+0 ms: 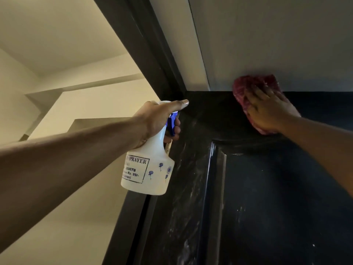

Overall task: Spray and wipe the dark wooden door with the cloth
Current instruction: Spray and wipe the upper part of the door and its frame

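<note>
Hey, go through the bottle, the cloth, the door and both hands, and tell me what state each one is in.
Spray bottle: roughly upright, held up beside the door.
Left hand: grips the bottle's neck, fingers on the blue trigger.
Cloth: red, bunched, pressed against the door's top edge.
Right hand: fingers straight, presses the cloth.
Door: dark, pale streaks down its left side.

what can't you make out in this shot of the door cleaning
In the head view:
the spray bottle nozzle, hidden behind the left hand gripping it
the label, first word and small print unreadable, turned away and tiny
the cloth, blurred, largely covered by the right hand pressing it
the door, lower part cut off by the bottom edge
</note>
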